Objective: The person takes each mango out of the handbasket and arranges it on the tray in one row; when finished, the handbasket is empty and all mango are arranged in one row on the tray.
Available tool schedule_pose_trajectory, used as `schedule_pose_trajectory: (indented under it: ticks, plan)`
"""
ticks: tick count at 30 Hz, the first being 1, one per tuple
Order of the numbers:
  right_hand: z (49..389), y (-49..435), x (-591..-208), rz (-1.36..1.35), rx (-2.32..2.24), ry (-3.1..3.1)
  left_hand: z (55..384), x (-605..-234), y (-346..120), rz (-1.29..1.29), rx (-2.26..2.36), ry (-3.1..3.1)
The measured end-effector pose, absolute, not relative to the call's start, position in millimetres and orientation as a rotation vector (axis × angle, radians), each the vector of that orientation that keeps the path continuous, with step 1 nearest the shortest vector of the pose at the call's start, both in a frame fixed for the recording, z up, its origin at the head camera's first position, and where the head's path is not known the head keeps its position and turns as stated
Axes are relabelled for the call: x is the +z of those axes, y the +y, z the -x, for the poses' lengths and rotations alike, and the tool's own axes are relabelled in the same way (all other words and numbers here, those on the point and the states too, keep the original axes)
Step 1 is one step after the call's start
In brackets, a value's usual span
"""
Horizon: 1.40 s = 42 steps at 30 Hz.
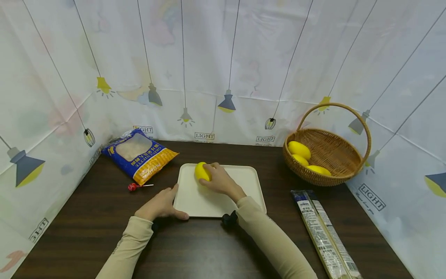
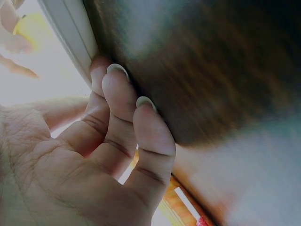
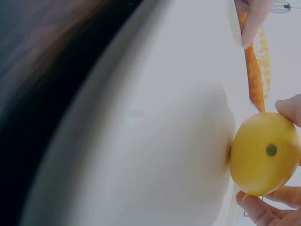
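Note:
A cream rectangular tray (image 1: 223, 201) lies on the dark wooden table. My left hand (image 1: 163, 203) holds its near left corner, fingers against the left side and thumb along the front edge. Bent fingertips (image 2: 150, 122) press the tray's outer side in the left wrist view. My right hand (image 1: 221, 180) reaches over the tray and grips a yellow lemon (image 1: 202, 171) at the tray's far left part. In the right wrist view the lemon (image 3: 265, 155) sits between thumb and fingers, its round stem end facing the camera, low against the tray surface.
A wicker basket (image 1: 334, 155) with several more lemons (image 1: 299, 150) stands at the back right. At the back left lies a blue and orange pasta bag (image 1: 139, 153), a red lollipop (image 1: 133, 186) by it. A long noodle packet (image 1: 325, 232) lies on the right.

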State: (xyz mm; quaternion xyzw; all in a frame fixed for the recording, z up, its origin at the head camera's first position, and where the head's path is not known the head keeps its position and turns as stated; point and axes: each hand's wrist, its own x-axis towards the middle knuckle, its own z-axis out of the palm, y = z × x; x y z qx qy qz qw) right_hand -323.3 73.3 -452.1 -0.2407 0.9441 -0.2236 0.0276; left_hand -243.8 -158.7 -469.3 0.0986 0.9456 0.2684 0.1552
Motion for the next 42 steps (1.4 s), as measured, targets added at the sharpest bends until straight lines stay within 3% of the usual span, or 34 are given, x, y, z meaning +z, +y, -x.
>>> schedule_pose_trajectory:
  ticks: [42]
  plan:
    - [326, 22, -450, 0.750, -0.640, 2.867, 245, -471, -159, -0.297, 0.763, 2.737]
